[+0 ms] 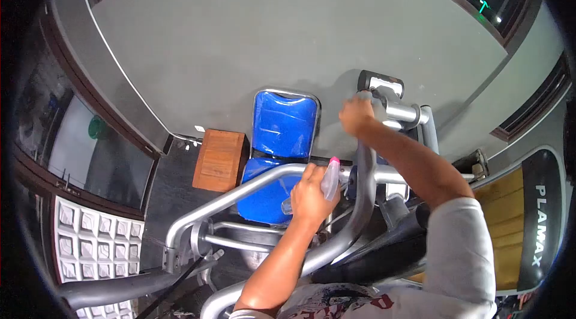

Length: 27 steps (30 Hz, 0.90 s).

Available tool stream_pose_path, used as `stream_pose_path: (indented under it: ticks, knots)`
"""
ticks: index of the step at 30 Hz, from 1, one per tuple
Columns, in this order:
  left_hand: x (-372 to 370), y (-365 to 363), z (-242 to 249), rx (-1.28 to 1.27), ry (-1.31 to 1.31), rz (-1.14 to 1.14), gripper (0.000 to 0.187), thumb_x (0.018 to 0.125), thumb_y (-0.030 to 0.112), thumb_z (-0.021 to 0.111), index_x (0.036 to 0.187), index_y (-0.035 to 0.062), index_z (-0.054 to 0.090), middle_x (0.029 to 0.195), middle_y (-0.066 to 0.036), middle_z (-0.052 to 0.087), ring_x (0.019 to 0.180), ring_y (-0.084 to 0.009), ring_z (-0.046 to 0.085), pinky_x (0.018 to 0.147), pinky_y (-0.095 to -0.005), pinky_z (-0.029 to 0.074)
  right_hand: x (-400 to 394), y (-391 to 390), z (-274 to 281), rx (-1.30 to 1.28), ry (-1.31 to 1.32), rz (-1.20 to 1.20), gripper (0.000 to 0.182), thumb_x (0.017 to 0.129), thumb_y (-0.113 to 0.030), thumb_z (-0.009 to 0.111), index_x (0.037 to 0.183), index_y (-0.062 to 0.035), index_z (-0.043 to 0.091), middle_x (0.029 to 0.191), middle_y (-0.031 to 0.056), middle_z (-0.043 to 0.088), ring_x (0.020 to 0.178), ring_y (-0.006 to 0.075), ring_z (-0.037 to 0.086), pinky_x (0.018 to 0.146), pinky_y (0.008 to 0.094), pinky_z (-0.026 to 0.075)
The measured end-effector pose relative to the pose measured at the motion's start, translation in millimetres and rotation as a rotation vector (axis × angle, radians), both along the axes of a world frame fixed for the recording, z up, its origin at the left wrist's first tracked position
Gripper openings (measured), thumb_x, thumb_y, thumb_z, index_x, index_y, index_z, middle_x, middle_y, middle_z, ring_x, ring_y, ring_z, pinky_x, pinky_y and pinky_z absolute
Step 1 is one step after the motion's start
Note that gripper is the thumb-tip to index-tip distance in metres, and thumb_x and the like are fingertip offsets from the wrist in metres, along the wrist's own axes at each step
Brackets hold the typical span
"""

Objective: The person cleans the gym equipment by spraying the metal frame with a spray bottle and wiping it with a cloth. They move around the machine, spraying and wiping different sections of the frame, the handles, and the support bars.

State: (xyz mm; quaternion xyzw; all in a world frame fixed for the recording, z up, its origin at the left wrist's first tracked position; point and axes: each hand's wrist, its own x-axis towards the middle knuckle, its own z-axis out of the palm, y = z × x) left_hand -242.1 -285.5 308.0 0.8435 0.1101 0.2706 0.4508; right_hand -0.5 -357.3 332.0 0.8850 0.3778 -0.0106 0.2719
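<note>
A fisheye view looks down from head height onto a gym machine with a silver tubular frame [240,190] standing on a grey floor [270,31]. The machine's blue padded seat and backrest [282,133] sit at the centre, the cushion glossy and creased. Just left of the seat a small wooden box [219,160] rests on the darker floor beside the frame. At the far right stands a black-and-yellow upright panel [540,211] lettered "PLAMAX". Along the left edge runs dark window glass, with a white moulded panel [96,244] of raised squares below it. The person's arms reach forward from the bottom of the picture — the right one in a grey short sleeve. The right hand [356,116] is closed around the top of a curved grey handle bar [365,175], just below a black-capped end piece [381,85]. The left hand [309,194] is wrapped around a clear spray bottle with a pink top [330,176], held upright in front of the seat cushion, close to the frame's horizontal tube. The two hands are apart, one above the other.
</note>
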Motion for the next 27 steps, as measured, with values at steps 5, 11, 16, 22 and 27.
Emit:
stream_pose_path:
  ticks: [5,11,16,22,27]
  knots:
    - [-4.0,10.7,-1.8,0.015,0.003,0.076,0.026,0.076,0.014,0.076,0.1,0.0108,0.066,0.099,-0.012,0.064,0.082,-0.0422,0.068,0.071,-0.0534,0.055,-5.6,3.0,-21.5,-0.123,-0.082,0.033,0.026,0.093,-0.027,0.061,0.109,-0.0152,0.077,0.114,0.0095,0.067,0.119,0.031,0.057,0.094,0.0561,0.048]
    - [1.0,7.5,-2.1,-0.006,0.026,0.121,0.015,0.082,0.013,0.073,0.094,0.0065,0.067,0.09,-0.016,0.064,0.08,-0.0425,0.066,0.07,-0.0508,0.054,-97.3,-37.9,20.6,-0.162,0.236,0.216,0.018,0.086,-0.019,0.066,0.101,-0.0123,0.075,0.113,0.0081,0.067,0.112,0.0312,0.06,0.085,0.0503,0.055]
    - [6.9,1.3,-6.2,-0.022,0.024,0.105,0.018,0.082,0.019,0.072,0.096,0.0073,0.068,0.094,-0.015,0.064,0.082,-0.0419,0.067,0.071,-0.0513,0.055,-56.6,-87.6,12.8,0.626,0.153,0.314,0.016,0.087,-0.01,0.065,0.1,-0.0043,0.073,0.106,0.0131,0.067,0.106,0.0346,0.064,0.085,0.043,0.057]
    - [6.3,-12.2,-14.1,0.058,0.143,0.029,0.026,0.077,0.022,0.072,0.099,0.0104,0.064,0.105,-0.011,0.063,0.083,-0.0423,0.068,0.075,-0.0531,0.056,-31.9,-99.9,3.9,1.358,0.148,-0.118,0.017,0.091,-0.009,0.061,0.104,-0.0016,0.071,0.1,0.0233,0.066,0.089,0.0433,0.067,0.083,0.0456,0.055]
    - [4.9,-17.0,-10.6,0.073,0.152,-0.011,0.029,0.077,0.024,0.073,0.102,0.0112,0.064,0.106,-0.01,0.063,0.085,-0.0411,0.069,0.075,-0.0524,0.056,-6.7,-123.5,-32.0,1.18,0.309,-0.536,0.022,0.092,-0.009,0.06,0.107,0.005,0.068,0.093,0.0227,0.073,0.088,0.0338,0.07,0.082,0.0411,0.053]
